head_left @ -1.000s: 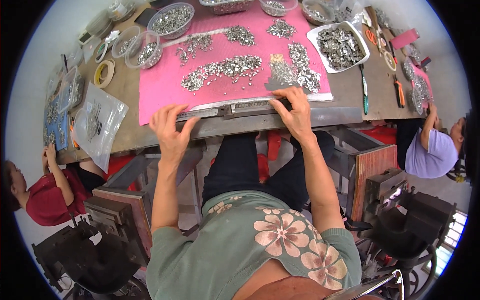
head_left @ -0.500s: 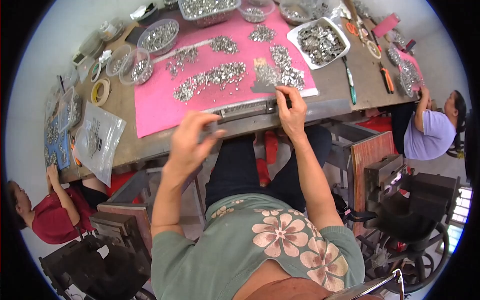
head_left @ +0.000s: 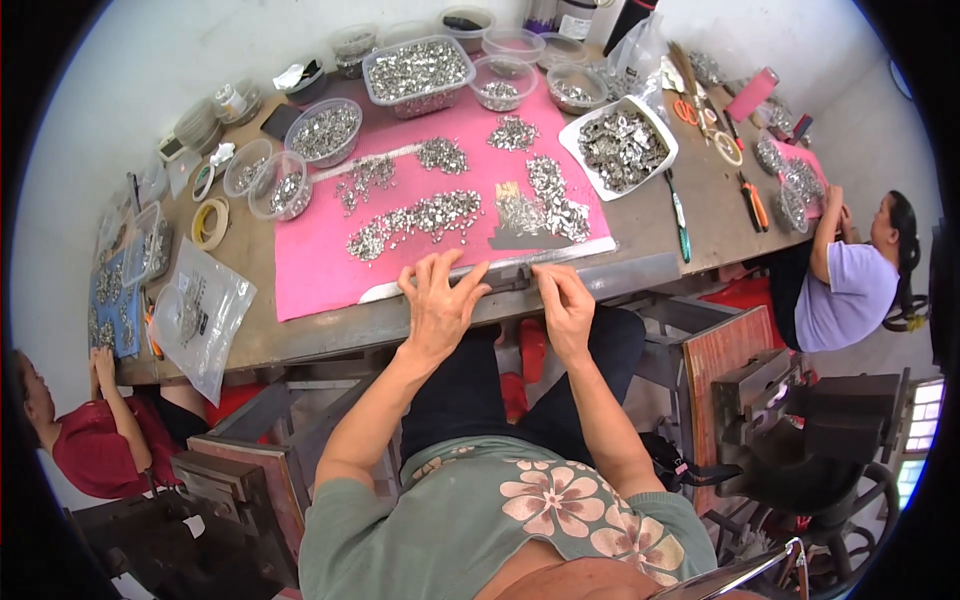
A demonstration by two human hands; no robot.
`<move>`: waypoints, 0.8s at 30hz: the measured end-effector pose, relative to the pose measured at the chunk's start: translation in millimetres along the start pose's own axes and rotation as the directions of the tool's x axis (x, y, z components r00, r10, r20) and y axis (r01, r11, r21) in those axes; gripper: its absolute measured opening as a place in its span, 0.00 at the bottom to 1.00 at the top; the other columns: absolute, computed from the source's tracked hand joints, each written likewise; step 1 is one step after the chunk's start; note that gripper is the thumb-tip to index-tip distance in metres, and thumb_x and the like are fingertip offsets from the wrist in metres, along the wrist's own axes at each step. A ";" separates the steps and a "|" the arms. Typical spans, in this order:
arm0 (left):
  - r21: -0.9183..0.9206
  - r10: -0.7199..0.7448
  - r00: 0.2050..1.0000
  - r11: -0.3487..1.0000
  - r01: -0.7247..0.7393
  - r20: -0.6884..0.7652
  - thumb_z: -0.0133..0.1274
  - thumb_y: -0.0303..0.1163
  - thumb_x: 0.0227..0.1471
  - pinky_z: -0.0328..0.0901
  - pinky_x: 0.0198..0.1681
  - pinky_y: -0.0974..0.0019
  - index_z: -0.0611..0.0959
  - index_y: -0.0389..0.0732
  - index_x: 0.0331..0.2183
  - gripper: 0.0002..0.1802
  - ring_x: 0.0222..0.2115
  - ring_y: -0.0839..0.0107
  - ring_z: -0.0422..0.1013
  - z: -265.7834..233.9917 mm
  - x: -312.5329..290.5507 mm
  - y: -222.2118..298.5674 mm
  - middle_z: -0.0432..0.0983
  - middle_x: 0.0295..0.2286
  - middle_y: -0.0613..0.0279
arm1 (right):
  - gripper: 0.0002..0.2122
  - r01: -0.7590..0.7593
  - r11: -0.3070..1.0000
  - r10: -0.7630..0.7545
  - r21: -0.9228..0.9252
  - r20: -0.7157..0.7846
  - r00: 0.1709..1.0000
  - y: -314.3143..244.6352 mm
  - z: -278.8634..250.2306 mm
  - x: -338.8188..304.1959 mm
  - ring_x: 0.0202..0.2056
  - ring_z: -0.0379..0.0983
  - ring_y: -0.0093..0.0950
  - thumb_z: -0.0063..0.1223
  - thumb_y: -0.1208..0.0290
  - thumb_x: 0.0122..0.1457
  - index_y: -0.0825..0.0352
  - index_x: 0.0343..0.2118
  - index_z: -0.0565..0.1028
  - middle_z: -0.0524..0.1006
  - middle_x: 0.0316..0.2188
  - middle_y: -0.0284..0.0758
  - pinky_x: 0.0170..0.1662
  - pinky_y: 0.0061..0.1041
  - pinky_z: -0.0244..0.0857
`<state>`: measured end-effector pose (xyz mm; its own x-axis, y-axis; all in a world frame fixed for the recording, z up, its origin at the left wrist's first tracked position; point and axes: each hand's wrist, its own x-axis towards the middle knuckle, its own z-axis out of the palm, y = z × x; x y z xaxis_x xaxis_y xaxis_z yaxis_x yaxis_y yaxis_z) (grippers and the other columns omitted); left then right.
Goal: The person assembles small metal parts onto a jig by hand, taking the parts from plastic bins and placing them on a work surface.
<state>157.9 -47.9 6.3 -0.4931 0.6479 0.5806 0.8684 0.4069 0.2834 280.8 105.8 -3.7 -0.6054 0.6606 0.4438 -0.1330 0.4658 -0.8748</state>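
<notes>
At the near table edge lies a dark, narrow metal bar-shaped fixture (head_left: pixel 512 278). My left hand (head_left: pixel 438 305) is over its left part, fingers spread, thumb and index pointing along the bar; nothing shows in its grasp. My right hand (head_left: pixel 566 308) is closed in a pinch at the fixture's right end; whatever its fingertips hold is hidden. Just beyond, a pink mat (head_left: pixel 310 270) carries loose heaps of small shiny metal pieces (head_left: pixel 415 222). A dark flat plate (head_left: pixel 520 241) lies beside one heap, near a small tan piece (head_left: pixel 508 190).
Clear tubs of metal pieces (head_left: pixel 420 72) line the back. A white tray (head_left: pixel 590 180) stands right, near a green-handled brush (head_left: pixel 683 240) and orange-handled pliers (head_left: pixel 758 208). Left are a tape roll (head_left: pixel 209 222) and plastic bag (head_left: pixel 215 300). Co-workers (head_left: pixel 855 270) sit at both sides.
My left hand has moved right and over the fixture, covering much of it. My right hand stays pinched at the right end. The whole view has shifted, showing more of the table's back.
</notes>
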 end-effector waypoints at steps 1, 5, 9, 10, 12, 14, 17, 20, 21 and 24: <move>0.000 0.001 1.000 1.000 -0.001 -0.005 0.66 0.38 0.48 0.51 0.53 0.49 0.85 0.52 0.48 0.22 0.46 0.63 0.67 0.3 -1.7 0.2 0.73 0.43 0.62 | 0.05 -0.059 0.992 0.058 0.109 0.014 0.998 3.1 -2.1 -1.6 0.33 0.72 0.21 0.54 0.79 0.64 0.74 0.38 0.80 0.79 0.35 0.35 0.37 0.19 0.65; -0.124 0.032 0.999 0.992 -0.031 0.008 0.64 0.31 0.48 0.49 0.58 0.47 0.84 0.45 0.42 0.16 0.45 0.63 0.69 2.5 -11.1 7.0 0.75 0.40 0.65 | 0.03 -0.111 0.994 0.109 0.020 0.081 0.991 0.7 -16.0 -14.0 0.31 0.75 0.22 0.56 0.80 0.61 0.74 0.33 0.80 0.80 0.28 0.36 0.36 0.21 0.67; -0.101 -0.075 0.997 0.992 0.071 -0.034 0.64 0.30 0.48 0.48 0.59 0.48 0.82 0.46 0.43 0.17 0.44 0.65 0.70 0.9 -6.5 12.0 0.75 0.38 0.66 | 0.03 0.092 0.984 -0.065 -0.156 0.167 0.984 8.6 -17.7 15.9 0.29 0.77 0.31 0.57 0.78 0.60 0.71 0.32 0.80 0.80 0.27 0.39 0.34 0.29 0.69; -0.124 -0.094 0.996 0.988 0.093 -0.004 0.64 0.30 0.49 0.49 0.59 0.47 0.81 0.46 0.43 0.18 0.43 0.66 0.71 -7.1 -1.1 13.6 0.76 0.38 0.66 | 0.03 0.108 0.978 -0.082 -0.181 0.149 0.985 9.9 -15.4 37.1 0.30 0.78 0.35 0.57 0.77 0.60 0.70 0.34 0.80 0.81 0.28 0.40 0.36 0.32 0.70; -0.147 -0.115 0.993 0.982 0.117 0.024 0.63 0.30 0.49 0.49 0.59 0.47 0.81 0.45 0.44 0.18 0.43 0.66 0.71 -15.4 10.7 8.8 0.76 0.38 0.65 | 0.04 0.177 0.954 -0.146 -0.242 0.142 0.979 14.5 -7.1 90.8 0.32 0.77 0.37 0.56 0.77 0.61 0.70 0.35 0.79 0.79 0.29 0.41 0.37 0.32 0.69; -0.248 -0.066 0.990 0.964 0.095 0.123 0.62 0.31 0.51 0.50 0.59 0.45 0.82 0.45 0.44 0.17 0.42 0.66 0.72 -18.2 30.2 -10.9 0.76 0.38 0.65 | 0.05 0.275 0.900 -0.228 -0.337 0.173 0.958 49.5 -0.9 144.8 0.31 0.78 0.32 0.55 0.76 0.62 0.70 0.37 0.80 0.79 0.30 0.42 0.36 0.30 0.69; -0.142 0.022 0.998 0.990 -0.014 0.057 0.62 0.32 0.53 0.52 0.58 0.46 0.82 0.47 0.45 0.16 0.42 0.65 0.72 2.8 75.8 -52.5 0.76 0.37 0.63 | 0.06 0.298 0.819 -0.217 -0.490 0.215 0.952 84.4 22.1 202.9 0.30 0.76 0.40 0.58 0.73 0.59 0.69 0.36 0.82 0.78 0.30 0.43 0.36 0.36 0.69; -0.110 -0.006 1.000 0.994 0.005 0.000 0.63 0.33 0.52 0.54 0.55 0.49 0.82 0.48 0.47 0.18 0.41 0.63 0.71 33.3 114.0 -93.3 0.72 0.35 0.62 | 0.05 0.294 0.780 -0.175 -0.553 0.259 0.950 103.2 45.4 219.3 0.37 0.75 0.47 0.57 0.74 0.57 0.69 0.33 0.80 0.77 0.32 0.48 0.43 0.43 0.69; -0.108 -0.009 1.000 0.994 0.010 0.001 0.63 0.33 0.52 0.54 0.55 0.49 0.82 0.48 0.47 0.18 0.41 0.63 0.71 42.5 121.3 -102.3 0.72 0.35 0.62 | 0.05 0.325 0.753 -0.194 -0.572 0.280 0.940 106.3 49.1 220.7 0.35 0.76 0.45 0.58 0.74 0.57 0.69 0.34 0.81 0.78 0.31 0.46 0.41 0.41 0.69; -0.160 -0.046 0.998 0.986 0.053 0.052 0.65 0.36 0.49 0.56 0.51 0.53 0.85 0.49 0.43 0.17 0.40 0.61 0.70 64.1 134.7 -123.3 0.70 0.33 0.62 | 0.05 0.308 0.782 -0.166 -0.542 0.295 0.941 103.5 51.9 222.4 0.35 0.77 0.45 0.59 0.73 0.56 0.69 0.33 0.80 0.79 0.31 0.46 0.40 0.40 0.70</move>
<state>-18.9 30.5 0.7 -0.5342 0.6614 0.5265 0.8380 0.3327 0.4324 91.7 270.4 -5.6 -0.7788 0.3709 0.5058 0.1353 0.8868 -0.4420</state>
